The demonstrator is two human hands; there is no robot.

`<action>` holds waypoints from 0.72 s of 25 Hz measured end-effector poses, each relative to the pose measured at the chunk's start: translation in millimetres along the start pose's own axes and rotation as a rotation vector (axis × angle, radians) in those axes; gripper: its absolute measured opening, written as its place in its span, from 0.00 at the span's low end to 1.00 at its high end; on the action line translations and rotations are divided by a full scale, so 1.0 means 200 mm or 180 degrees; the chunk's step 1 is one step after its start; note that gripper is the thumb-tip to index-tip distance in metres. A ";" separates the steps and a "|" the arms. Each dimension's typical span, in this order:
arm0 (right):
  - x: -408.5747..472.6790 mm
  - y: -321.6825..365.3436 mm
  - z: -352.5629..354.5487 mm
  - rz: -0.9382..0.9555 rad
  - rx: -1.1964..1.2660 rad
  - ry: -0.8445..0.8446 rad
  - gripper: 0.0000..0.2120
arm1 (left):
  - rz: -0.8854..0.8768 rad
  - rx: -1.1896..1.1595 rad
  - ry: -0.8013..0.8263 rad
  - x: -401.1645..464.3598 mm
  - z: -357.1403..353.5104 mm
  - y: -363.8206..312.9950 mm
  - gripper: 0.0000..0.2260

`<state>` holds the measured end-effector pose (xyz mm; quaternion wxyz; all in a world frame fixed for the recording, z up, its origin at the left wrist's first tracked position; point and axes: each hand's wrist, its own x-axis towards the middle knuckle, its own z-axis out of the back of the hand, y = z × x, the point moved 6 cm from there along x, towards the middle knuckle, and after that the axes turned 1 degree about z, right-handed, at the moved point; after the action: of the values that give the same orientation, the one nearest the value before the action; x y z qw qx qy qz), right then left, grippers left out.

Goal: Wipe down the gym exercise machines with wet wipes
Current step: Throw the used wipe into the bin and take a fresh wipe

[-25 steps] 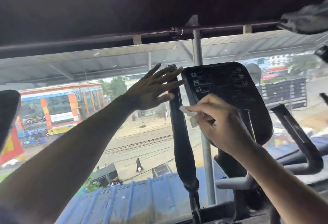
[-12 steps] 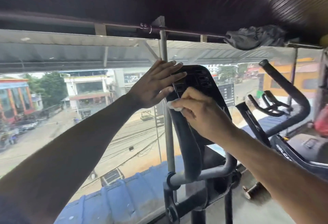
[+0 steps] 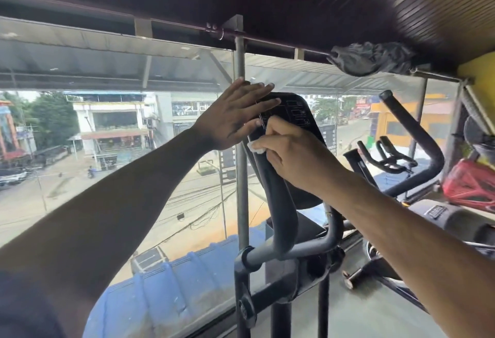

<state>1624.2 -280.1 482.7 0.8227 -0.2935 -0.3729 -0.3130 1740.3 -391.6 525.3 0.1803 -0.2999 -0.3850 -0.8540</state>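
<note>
A black exercise machine stands in front of me, with a dark console [image 3: 297, 112] on top and a curved grey handle bar [image 3: 278, 203] running down its left side. My left hand [image 3: 235, 117] lies flat with straight fingers against the top of the handle and the console's left edge. My right hand [image 3: 292, 155] pinches a small white wet wipe [image 3: 255, 148] and presses it on the upper handle, just below my left hand. Most of the wipe is hidden inside my fingers.
A glass wall [image 3: 120, 176] with a grey vertical post [image 3: 240, 150] stands right behind the machine, overlooking a street. To the right are another machine's black handlebars [image 3: 417, 144], a red object [image 3: 468, 185] and a dark cloth [image 3: 372, 57] bundled on the overhead rail.
My view has swung rightward and the machine now shows more from its side. My right hand with the wipe stays on the upper handle; my left hand stays flat on top.
</note>
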 end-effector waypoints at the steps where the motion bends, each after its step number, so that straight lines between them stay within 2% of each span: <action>1: -0.03 0.01 -0.02 0.0047 -0.0089 0.0129 0.08 | 0.0009 0.0011 0.0009 0.00 0.00 0.00 0.29; 5: -0.20 0.13 0.01 0.0724 -0.0371 0.0908 0.09 | -0.0007 0.0061 0.0024 0.00 -0.02 0.01 0.28; 8: -0.03 0.14 0.05 0.1233 -0.1063 0.1209 0.08 | -0.0105 0.0180 0.0140 0.01 0.01 0.03 0.28; 12: 0.15 0.11 -0.03 0.1293 -0.1985 0.1583 0.08 | -0.0174 0.0232 0.0249 0.02 0.03 0.03 0.28; 16: -0.05 0.25 -0.06 0.1654 -0.1931 0.2602 0.09 | -0.0081 0.0197 0.0141 0.00 0.01 0.03 0.26; 18: -0.04 0.27 -0.06 0.1925 -0.1978 0.2609 0.09 | -0.0042 0.0206 0.0153 0.01 0.02 0.03 0.26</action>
<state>1665.5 -252.0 456.2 0.8278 -0.4689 0.1841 -0.2471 1743.8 -392.9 530.8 0.1935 -0.2708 -0.4100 -0.8492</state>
